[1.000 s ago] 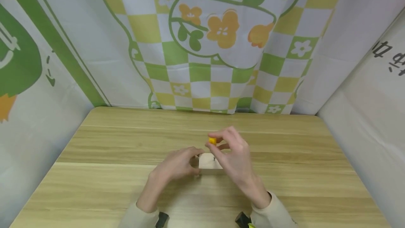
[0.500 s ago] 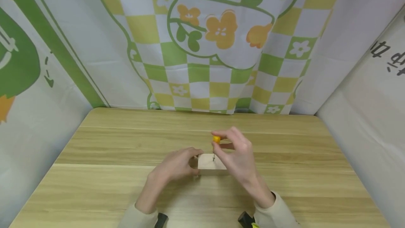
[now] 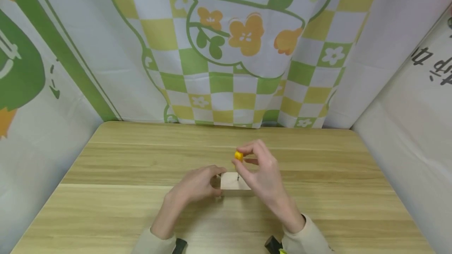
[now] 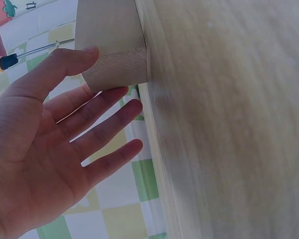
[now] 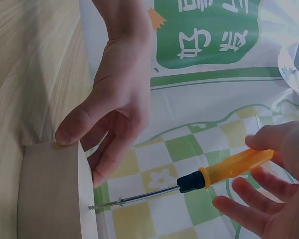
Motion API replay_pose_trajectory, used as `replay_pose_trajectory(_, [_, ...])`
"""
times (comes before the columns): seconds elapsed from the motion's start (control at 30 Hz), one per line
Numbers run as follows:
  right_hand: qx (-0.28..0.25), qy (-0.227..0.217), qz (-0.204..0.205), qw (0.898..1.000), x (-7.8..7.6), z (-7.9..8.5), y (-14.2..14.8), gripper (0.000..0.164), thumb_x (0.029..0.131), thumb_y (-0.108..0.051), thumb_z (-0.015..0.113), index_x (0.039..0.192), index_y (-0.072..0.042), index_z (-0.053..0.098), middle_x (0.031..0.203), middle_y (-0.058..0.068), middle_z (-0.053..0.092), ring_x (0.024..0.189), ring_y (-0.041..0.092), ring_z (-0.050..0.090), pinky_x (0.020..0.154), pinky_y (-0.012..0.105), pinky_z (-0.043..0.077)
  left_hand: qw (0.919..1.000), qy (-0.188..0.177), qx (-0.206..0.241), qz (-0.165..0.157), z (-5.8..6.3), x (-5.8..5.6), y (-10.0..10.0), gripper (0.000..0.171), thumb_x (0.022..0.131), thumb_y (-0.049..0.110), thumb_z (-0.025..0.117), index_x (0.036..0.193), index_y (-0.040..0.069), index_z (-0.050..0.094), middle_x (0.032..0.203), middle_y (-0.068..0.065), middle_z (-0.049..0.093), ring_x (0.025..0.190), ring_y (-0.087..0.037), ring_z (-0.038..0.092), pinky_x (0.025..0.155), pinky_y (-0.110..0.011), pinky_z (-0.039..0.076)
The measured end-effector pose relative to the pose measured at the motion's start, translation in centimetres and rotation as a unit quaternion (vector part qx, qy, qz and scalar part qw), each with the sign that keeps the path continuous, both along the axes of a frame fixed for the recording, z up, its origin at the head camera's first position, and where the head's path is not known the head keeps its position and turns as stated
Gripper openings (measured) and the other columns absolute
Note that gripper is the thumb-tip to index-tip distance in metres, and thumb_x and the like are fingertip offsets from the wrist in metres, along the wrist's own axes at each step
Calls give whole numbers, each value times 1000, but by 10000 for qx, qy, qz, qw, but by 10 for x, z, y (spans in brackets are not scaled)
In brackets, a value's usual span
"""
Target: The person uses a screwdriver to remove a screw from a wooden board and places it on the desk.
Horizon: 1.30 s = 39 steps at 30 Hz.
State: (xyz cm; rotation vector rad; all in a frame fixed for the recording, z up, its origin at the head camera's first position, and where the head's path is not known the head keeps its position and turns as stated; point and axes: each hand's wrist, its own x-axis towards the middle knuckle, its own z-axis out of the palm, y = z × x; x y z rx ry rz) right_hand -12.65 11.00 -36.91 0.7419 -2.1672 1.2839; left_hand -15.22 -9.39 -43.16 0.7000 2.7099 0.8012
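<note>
In our right hand [image 3: 265, 175] we pinch the screwdriver [image 5: 234, 167] — it meets the screw [image 5: 105, 204] atop the wooden block [image 5: 52, 194], whose end our left hand [image 3: 195, 183] grips.

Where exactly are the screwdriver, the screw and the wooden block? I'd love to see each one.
Screwdriver [image 5: 192, 182]: right wrist view, on the dark collar between handle and shaft.
Screw [image 5: 105, 204]: right wrist view, on its threaded shank.
Wooden block [image 4: 112, 31]: left wrist view, on its smooth side.
</note>
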Motion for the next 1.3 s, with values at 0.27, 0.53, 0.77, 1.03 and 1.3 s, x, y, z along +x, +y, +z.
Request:
replay_pose_trajectory(0.27, [-97, 167, -266, 9995, 0, 0, 0, 26, 77, 2, 82, 95, -3, 65, 91, 6, 62, 78, 16, 66, 63, 20, 60, 10000, 16, -21, 51, 1, 2, 0, 66, 77, 27, 81, 138, 14, 59, 128, -6, 67, 118, -28, 63, 100, -51, 51])
replay_pose_trajectory(0.53, [-171, 340, -197, 9991, 0, 1, 1, 23, 77, 6, 80, 95, -3, 68, 89, 6, 64, 77, 18, 68, 63, 21, 61, 10000, 3, 6, 62, 0, 2, -1, 66, 76, 26, 81, 138, 14, 59, 129, -6, 67, 118, -28, 63, 100, -51, 52])
replay_pose_trajectory(0.77, [-88, 136, -123, 9998, 1, 2, 2, 25, 79, 11, 70, 99, -3, 69, 95, 8, 67, 84, 21, 70, 67, 24, 62, 9999, -53, -18, 86, 1, 2, 0, 66, 77, 26, 80, 138, 13, 59, 128, -5, 67, 118, -27, 63, 99, -50, 52])
replay_pose_trajectory(1.03, [23, 10, 162, 9999, 2, 3, 1, 29, 80, 14, 64, 103, -3, 67, 101, 9, 67, 91, 21, 69, 75, 24, 62, 9999, -42, -81, 86, 1, 1, 1, 65, 77, 27, 80, 138, 13, 59, 130, -6, 66, 118, -28, 63, 99, -50, 52])
replay_pose_trajectory(1.3, [108, 163, -23, 9998, -2, 0, -1, 25, 81, 6, 73, 103, -4, 67, 102, 7, 62, 91, 17, 64, 76, 30, 62, 9999, -6, -97, 51, 0, 0, 0, 66, 78, 27, 80, 138, 14, 58, 130, -6, 66, 116, -28, 63, 98, -49, 53])
